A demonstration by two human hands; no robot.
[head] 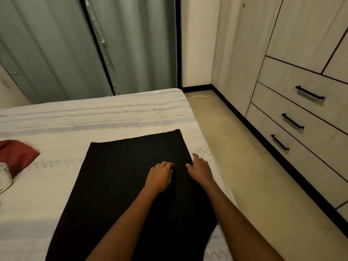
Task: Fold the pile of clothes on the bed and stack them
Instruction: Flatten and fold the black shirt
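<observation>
While a black cloth (pixel 116 185) lies flat on the bed (pixel 94 117) near its right edge, the left hand (pixel 160 176) rests on it with fingers curled under, gripping nothing visible, and the right hand (pixel 199 169) presses its right edge, fingers spread and straight.

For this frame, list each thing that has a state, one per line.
black garment: spread flat on the bed, not yet folded
left hand: fingers curled, resting on the black garment
right hand: fingers spread at the black garment's right edge
red garment: unfolded, at the bed's left edge
drawers: closed
curtains: drawn
</observation>
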